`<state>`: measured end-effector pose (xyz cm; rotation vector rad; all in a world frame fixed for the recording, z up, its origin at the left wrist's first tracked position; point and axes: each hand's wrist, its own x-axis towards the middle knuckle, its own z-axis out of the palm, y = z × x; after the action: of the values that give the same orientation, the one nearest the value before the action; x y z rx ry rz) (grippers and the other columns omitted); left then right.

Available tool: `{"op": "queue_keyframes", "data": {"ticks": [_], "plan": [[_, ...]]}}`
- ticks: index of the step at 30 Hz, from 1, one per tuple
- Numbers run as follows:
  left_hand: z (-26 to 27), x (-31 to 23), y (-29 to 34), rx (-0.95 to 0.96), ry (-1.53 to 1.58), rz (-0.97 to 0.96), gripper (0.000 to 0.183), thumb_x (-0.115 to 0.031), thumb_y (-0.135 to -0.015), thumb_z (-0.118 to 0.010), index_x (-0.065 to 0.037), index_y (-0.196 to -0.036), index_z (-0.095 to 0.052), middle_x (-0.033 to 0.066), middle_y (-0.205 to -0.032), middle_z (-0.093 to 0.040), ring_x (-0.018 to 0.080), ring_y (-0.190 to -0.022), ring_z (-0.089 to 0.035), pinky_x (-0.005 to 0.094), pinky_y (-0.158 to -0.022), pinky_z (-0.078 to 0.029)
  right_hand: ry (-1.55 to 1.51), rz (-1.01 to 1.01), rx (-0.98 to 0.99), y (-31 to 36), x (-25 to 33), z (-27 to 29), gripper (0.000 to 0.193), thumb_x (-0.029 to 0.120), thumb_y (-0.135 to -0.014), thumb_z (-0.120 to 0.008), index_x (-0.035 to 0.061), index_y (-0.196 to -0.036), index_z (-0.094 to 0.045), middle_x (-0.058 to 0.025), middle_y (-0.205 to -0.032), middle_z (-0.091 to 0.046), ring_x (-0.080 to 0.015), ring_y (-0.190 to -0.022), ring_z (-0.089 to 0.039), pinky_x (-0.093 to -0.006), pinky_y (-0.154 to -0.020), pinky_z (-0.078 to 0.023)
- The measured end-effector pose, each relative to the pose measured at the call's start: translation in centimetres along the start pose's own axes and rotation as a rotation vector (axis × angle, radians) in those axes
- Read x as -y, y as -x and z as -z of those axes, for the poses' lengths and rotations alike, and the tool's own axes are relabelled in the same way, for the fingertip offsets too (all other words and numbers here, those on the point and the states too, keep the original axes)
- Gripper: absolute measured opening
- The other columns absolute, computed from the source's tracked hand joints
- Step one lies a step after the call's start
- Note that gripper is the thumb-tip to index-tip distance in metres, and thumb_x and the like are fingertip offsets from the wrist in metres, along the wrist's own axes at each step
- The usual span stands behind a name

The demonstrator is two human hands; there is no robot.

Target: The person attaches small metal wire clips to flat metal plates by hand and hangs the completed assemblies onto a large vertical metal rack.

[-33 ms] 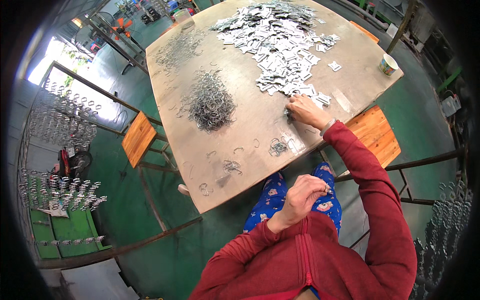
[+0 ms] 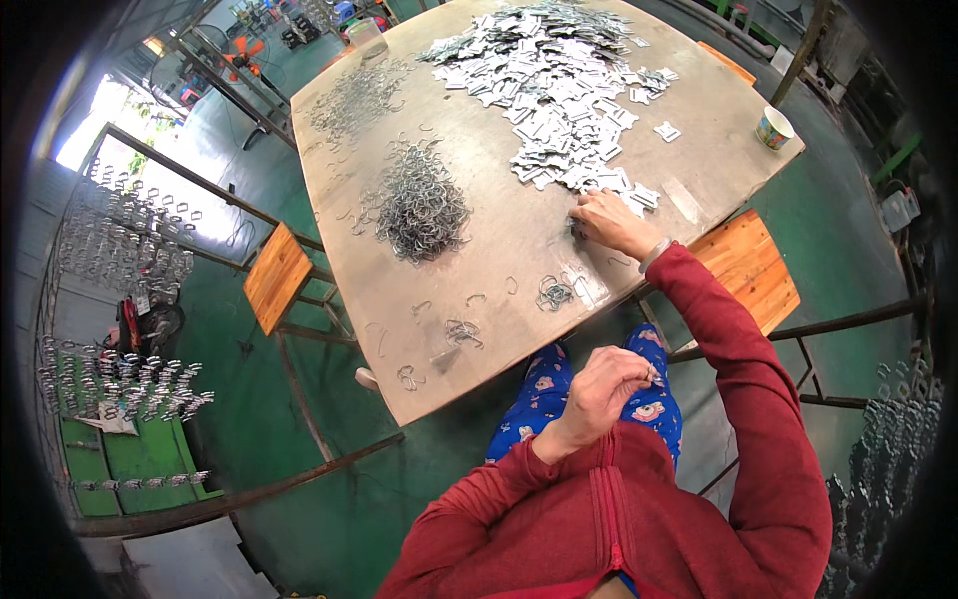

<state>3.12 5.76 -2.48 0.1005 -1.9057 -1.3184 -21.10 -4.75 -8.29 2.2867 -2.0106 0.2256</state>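
Observation:
My right hand (image 2: 615,222) rests on the table at the near tip of a long pile of flat silver metal plates (image 2: 569,100). Its fingers are bent down and pressed together, and what lies under them is mostly hidden; a small dark bit shows at the fingertips. Over my lap, off the table's near edge, my left hand (image 2: 599,394) is closed in a pinch. A tiny metallic piece seems to show at its fingertips, too small to name. Left of the plates stands a heap of bent wire hooks (image 2: 419,205). A small cluster of hooks (image 2: 555,293) lies nearer me.
The tan table (image 2: 499,225) also bears scattered hooks (image 2: 359,100) at the far left and a paper cup (image 2: 774,130) near its right corner. Wooden stools (image 2: 277,278) stand at its sides. Metal racks with hanging parts (image 2: 125,235) are at the left.

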Motion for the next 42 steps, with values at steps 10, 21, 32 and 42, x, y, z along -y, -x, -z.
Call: {"op": "queue_keyframes", "data": {"ticks": [10,21,32,42], "plan": [[-0.2,2.5,0.4,-0.062,0.141,0.256,0.008,0.004,-0.083,-0.058,0.001,-0.09,-0.055,0.0102,-0.089,-0.061,0.016,-0.084,-0.059,0.0271,-0.075,-0.048,-1.514,-0.663,-0.284,6.4,4.8,6.5,0.016,0.009,-0.076,-0.069,-0.0024,-0.085,-0.064,-0.0055,-0.068,-0.062,-0.0092,-0.053,-0.055,-0.022,-0.045,-0.042],[-0.1,4.4,-1.0,-0.088,0.207,0.423,0.008,-0.005,-0.087,-0.057,0.002,-0.091,-0.057,0.007,-0.084,-0.064,0.0112,-0.078,-0.059,0.0253,-0.071,-0.047,-1.662,-0.767,-0.384,12.5,8.7,10.3,0.027,0.003,-0.074,-0.07,-0.0067,-0.096,-0.058,-0.0096,-0.07,-0.062,-0.011,-0.052,-0.057,-0.0224,-0.045,-0.048],[1.1,3.4,-2.0,-0.024,-0.159,0.163,0.007,-0.003,-0.078,-0.06,-0.003,-0.086,-0.06,0.0121,-0.082,-0.059,0.0279,-0.079,-0.058,0.0349,-0.069,-0.045,-1.334,-0.705,-0.392,12.1,10.1,13.0,0.028,0.001,-0.074,-0.068,-0.0052,-0.099,-0.057,-0.0073,-0.066,-0.061,-0.0108,-0.051,-0.057,-0.0205,-0.046,-0.045],[15.4,11.9,-5.7,-0.142,-1.032,0.278,0.015,-0.014,-0.078,-0.062,-0.007,-0.091,-0.066,0.0124,-0.094,-0.055,0.0281,-0.09,-0.051,0.037,-0.076,-0.043,-1.305,-0.682,-0.452,13.8,12.6,13.2,0.012,-0.002,-0.074,-0.068,-0.0019,-0.083,-0.058,-0.0041,-0.069,-0.061,-0.0057,-0.056,-0.054,-0.0191,-0.049,-0.043]]}}
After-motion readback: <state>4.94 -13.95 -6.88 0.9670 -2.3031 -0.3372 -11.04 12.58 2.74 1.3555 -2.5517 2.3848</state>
